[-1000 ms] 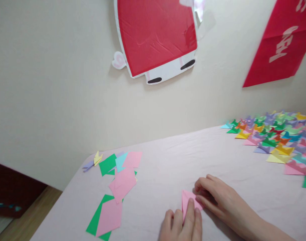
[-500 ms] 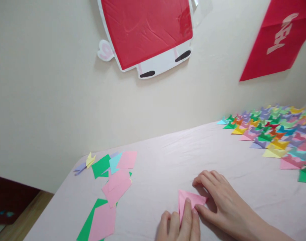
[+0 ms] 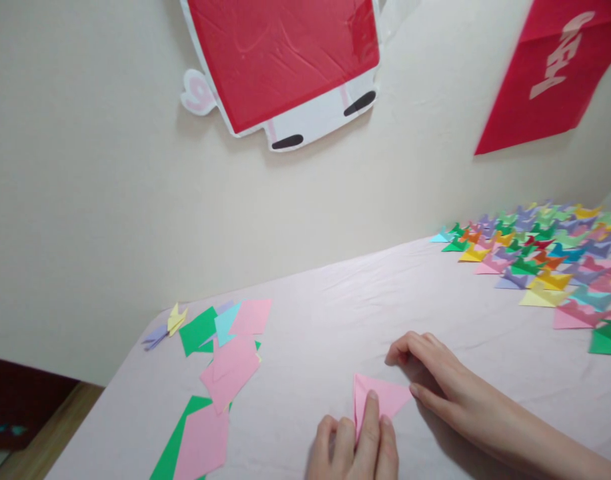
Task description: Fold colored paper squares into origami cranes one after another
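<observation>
A small pink folded paper (image 3: pixel 385 392) lies on the pale cloth, a folded shape with points at its top left and right. My left hand (image 3: pixel 358 447) rests over its lower part, one fingertip pressing on the paper and the other fingers spread to the sides, none gripping it. Just right of the paper is my right hand (image 3: pixel 433 377), thumb and fingers apart with nothing between them. Its thumb tip is at the paper's right point; whether they touch I cannot tell.
Loose pink sheets (image 3: pixel 203 440), green sheets (image 3: pixel 198 330) and a light blue sheet (image 3: pixel 228 323) overlap at the left. Beyond them lie a yellow folded piece (image 3: pixel 176 321) and a purple one (image 3: pixel 156 337). Several rows of colourful folded paper figures (image 3: pixel 535 257) stand at the right, near the wall.
My right hand has drawn back to the right, its thumb moving off the paper to its right point. My left fingertip stays on the paper. The view has shifted slightly.
</observation>
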`<state>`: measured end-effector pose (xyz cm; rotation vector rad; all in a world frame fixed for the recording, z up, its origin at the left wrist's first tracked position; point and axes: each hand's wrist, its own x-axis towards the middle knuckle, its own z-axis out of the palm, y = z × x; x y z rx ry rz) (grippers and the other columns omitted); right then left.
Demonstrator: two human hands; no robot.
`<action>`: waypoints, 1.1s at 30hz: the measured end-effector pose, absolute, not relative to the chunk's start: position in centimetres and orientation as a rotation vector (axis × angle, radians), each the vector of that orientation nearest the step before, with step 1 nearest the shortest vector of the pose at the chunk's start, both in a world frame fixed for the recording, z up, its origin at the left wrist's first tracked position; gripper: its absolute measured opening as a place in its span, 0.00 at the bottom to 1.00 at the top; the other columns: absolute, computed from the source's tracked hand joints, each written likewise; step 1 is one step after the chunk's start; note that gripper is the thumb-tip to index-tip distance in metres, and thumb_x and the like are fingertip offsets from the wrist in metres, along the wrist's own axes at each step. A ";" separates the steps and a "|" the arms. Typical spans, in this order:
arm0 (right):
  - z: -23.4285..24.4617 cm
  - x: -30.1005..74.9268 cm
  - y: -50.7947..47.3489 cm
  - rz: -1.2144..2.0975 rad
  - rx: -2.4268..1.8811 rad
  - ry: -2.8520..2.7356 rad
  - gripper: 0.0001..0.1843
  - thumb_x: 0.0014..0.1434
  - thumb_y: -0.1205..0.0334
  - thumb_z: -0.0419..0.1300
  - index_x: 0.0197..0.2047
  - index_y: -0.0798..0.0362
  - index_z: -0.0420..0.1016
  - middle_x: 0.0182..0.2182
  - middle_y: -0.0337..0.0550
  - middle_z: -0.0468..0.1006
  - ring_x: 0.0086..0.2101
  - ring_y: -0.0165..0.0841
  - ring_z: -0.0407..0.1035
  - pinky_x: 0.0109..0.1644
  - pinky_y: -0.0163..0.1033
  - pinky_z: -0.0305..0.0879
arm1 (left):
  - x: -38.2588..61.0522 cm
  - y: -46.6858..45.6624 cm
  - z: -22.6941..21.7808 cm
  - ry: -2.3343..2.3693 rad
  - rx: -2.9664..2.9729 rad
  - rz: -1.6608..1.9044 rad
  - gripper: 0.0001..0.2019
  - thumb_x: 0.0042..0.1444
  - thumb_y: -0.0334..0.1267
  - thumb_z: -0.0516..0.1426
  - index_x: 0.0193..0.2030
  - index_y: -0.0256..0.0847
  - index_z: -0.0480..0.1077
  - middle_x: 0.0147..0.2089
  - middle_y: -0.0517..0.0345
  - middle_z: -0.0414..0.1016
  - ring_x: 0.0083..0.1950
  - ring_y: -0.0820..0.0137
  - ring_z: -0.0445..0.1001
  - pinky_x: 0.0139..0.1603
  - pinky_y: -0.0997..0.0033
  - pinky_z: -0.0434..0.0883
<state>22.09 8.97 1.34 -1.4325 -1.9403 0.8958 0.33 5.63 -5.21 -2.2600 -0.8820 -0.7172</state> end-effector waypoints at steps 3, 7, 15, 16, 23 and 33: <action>1.2 22.6 9.1 0.935 -1.400 -1.889 0.19 0.47 0.72 0.48 0.42 0.48 0.68 0.40 0.45 0.73 0.44 0.40 0.66 0.50 0.46 0.66 | 0.1 5.6 -4.3 -0.874 -2.303 -0.676 0.09 0.59 0.39 0.62 0.45 0.42 0.74 0.56 0.50 0.76 0.32 0.69 0.68 0.40 0.63 0.67; 1.5 22.3 8.8 0.927 -1.425 -1.871 0.19 0.49 0.72 0.48 0.44 0.48 0.68 0.41 0.44 0.73 0.45 0.38 0.66 0.51 0.45 0.65 | 0.0 5.7 -3.2 -0.868 -2.321 -0.699 0.07 0.60 0.38 0.61 0.44 0.43 0.74 0.54 0.53 0.77 0.33 0.68 0.67 0.39 0.63 0.65; 2.5 18.9 7.7 0.692 -1.507 -2.088 0.10 0.52 0.71 0.55 0.38 0.49 0.68 0.39 0.44 0.74 0.41 0.40 0.64 0.46 0.46 0.61 | 0.2 5.3 -3.4 -0.982 -2.302 -0.763 0.25 0.60 0.62 0.51 0.46 0.43 0.73 0.51 0.48 0.77 0.41 0.59 0.70 0.46 0.58 0.63; 2.4 18.9 7.7 0.690 -1.499 -2.096 0.11 0.52 0.71 0.55 0.39 0.49 0.68 0.39 0.43 0.74 0.41 0.40 0.65 0.46 0.46 0.61 | 0.0 5.3 -3.5 -0.978 -2.288 -0.771 0.25 0.59 0.63 0.50 0.45 0.44 0.73 0.51 0.48 0.77 0.44 0.58 0.70 0.47 0.58 0.63; 1.8 19.2 7.9 0.638 -1.497 -2.118 0.13 0.52 0.74 0.55 0.39 0.49 0.68 0.40 0.42 0.74 0.42 0.39 0.65 0.47 0.45 0.60 | -3.5 4.5 -4.2 -0.895 -2.173 -0.805 0.13 0.61 0.51 0.57 0.43 0.45 0.71 0.49 0.51 0.76 0.45 0.63 0.73 0.49 0.63 0.66; 2.7 16.3 6.6 0.535 -1.597 -2.139 0.22 0.47 0.64 0.60 0.48 0.51 0.69 0.48 0.49 0.72 0.50 0.47 0.62 0.54 0.53 0.55 | -4.1 3.3 -2.5 -0.956 -2.261 -0.721 0.09 0.65 0.43 0.54 0.42 0.44 0.74 0.50 0.58 0.78 0.47 0.65 0.73 0.48 0.66 0.67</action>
